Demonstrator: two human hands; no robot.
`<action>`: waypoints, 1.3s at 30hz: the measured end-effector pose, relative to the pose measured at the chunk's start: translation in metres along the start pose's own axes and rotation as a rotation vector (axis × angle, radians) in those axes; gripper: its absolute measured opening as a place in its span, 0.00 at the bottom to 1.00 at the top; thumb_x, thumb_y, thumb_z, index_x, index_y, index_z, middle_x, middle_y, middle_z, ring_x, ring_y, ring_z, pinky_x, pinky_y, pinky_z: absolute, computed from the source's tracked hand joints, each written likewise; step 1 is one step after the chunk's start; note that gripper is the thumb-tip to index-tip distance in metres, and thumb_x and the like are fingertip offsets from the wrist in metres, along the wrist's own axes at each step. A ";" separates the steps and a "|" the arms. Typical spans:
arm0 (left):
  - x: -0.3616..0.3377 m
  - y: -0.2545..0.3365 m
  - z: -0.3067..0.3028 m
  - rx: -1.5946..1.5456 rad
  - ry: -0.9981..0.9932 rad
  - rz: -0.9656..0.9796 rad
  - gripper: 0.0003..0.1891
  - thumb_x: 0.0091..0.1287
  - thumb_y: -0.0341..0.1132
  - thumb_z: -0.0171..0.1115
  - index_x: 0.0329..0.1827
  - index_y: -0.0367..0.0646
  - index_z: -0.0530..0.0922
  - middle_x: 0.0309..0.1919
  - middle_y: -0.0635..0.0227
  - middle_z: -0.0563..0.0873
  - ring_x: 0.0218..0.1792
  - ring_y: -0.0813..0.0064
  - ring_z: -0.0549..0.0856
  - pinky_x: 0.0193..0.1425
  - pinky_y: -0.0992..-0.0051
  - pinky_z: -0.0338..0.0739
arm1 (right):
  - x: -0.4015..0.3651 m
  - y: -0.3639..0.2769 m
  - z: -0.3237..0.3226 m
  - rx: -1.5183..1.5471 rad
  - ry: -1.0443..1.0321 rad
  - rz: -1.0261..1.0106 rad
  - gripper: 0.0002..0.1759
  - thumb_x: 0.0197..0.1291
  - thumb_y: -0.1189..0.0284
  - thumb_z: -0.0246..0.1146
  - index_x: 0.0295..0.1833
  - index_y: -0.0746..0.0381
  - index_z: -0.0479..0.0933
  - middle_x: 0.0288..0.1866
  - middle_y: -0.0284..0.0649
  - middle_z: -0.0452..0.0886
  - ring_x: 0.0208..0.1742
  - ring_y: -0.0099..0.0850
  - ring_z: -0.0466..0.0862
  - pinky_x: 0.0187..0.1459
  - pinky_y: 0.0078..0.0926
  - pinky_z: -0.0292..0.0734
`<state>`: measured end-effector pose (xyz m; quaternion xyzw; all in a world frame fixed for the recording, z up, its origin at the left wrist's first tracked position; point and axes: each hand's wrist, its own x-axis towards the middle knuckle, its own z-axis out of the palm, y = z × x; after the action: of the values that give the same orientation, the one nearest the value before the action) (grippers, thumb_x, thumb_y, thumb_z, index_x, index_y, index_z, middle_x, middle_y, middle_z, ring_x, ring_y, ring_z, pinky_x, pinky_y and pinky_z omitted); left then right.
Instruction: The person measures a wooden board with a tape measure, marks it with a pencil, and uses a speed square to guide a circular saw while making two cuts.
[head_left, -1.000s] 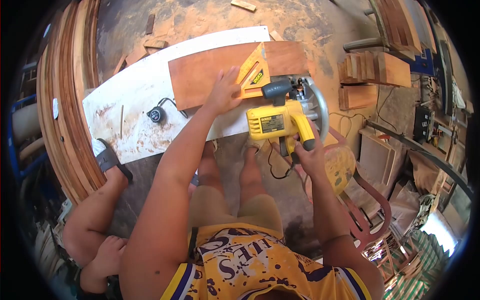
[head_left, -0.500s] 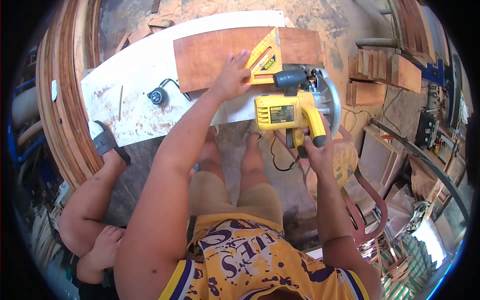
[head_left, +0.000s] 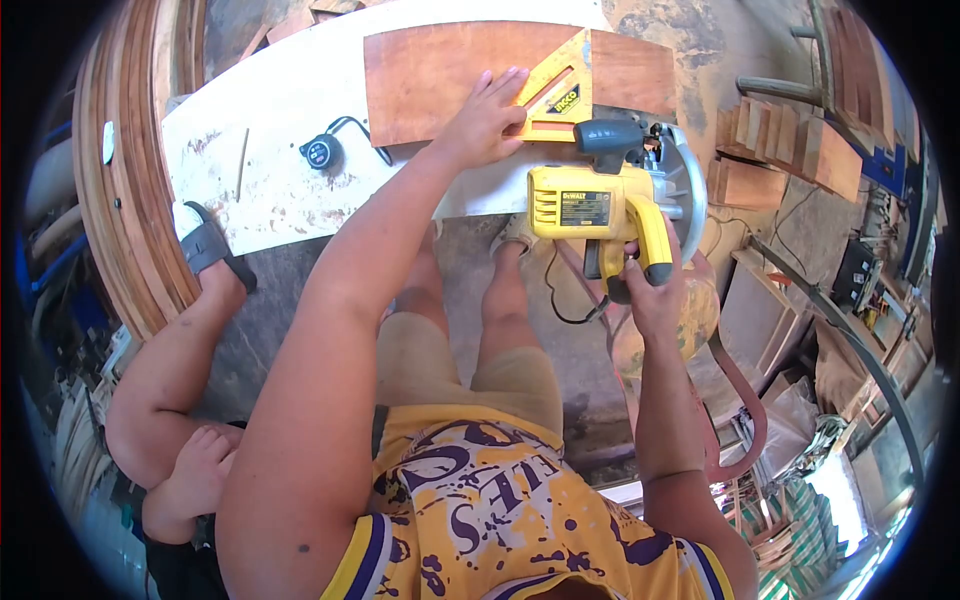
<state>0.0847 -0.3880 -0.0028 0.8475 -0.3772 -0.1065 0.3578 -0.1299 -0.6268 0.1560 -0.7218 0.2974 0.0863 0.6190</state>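
A brown wooden board (head_left: 435, 75) lies across the white worktop (head_left: 285, 205). On it rests a yellow triangular speed square (head_left: 562, 92), its upright edge crossing the board. My left hand (head_left: 487, 122) presses and grips the square's left side, fingers extended over it and thumb at its lower edge. Wrapped round the rear handle of a yellow corded circular saw (head_left: 585, 203), my right hand (head_left: 652, 290) holds the saw at the board's near edge, just right of the square. The saw's metal guard and base are on its right side; the blade's contact with the wood is hidden.
A tape measure (head_left: 322, 151) and a thin stick (head_left: 243, 165) lie on the worktop. Long planks (head_left: 135, 200) run along the left, beside another person's bent leg (head_left: 165, 370). Cut wood blocks (head_left: 775, 140) are stacked at right. A reddish metal frame (head_left: 745, 430) stands below the saw.
The view has shifted, so worktop, board, square and saw appear higher and slightly to the right. Both hands keep their grips, and the saw stays beside the square.
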 end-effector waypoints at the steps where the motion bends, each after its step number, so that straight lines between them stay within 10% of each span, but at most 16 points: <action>1: 0.000 0.000 -0.001 0.001 -0.002 0.006 0.09 0.59 0.33 0.70 0.31 0.43 0.76 0.78 0.46 0.65 0.81 0.49 0.61 0.84 0.47 0.49 | 0.000 0.000 0.000 -0.009 0.005 0.000 0.43 0.59 0.88 0.60 0.81 0.64 0.57 0.50 0.36 0.78 0.53 0.24 0.79 0.58 0.24 0.76; 27: 0.000 0.002 0.006 0.058 -0.011 -0.032 0.17 0.56 0.35 0.75 0.42 0.46 0.74 0.81 0.52 0.62 0.82 0.53 0.57 0.85 0.49 0.46 | -0.001 -0.005 0.003 -0.051 0.036 0.044 0.43 0.59 0.86 0.60 0.81 0.62 0.59 0.48 0.36 0.79 0.51 0.24 0.80 0.57 0.24 0.78; 39: 0.000 -0.003 0.011 0.114 0.005 -0.030 0.42 0.57 0.40 0.75 0.77 0.52 0.67 0.81 0.55 0.62 0.82 0.57 0.58 0.85 0.51 0.46 | -0.001 -0.002 0.002 -0.053 0.022 0.041 0.44 0.59 0.86 0.60 0.82 0.62 0.58 0.48 0.35 0.79 0.52 0.24 0.79 0.58 0.24 0.77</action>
<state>0.0817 -0.3924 -0.0133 0.8725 -0.3689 -0.0882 0.3082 -0.1291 -0.6250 0.1576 -0.7327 0.3165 0.0986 0.5944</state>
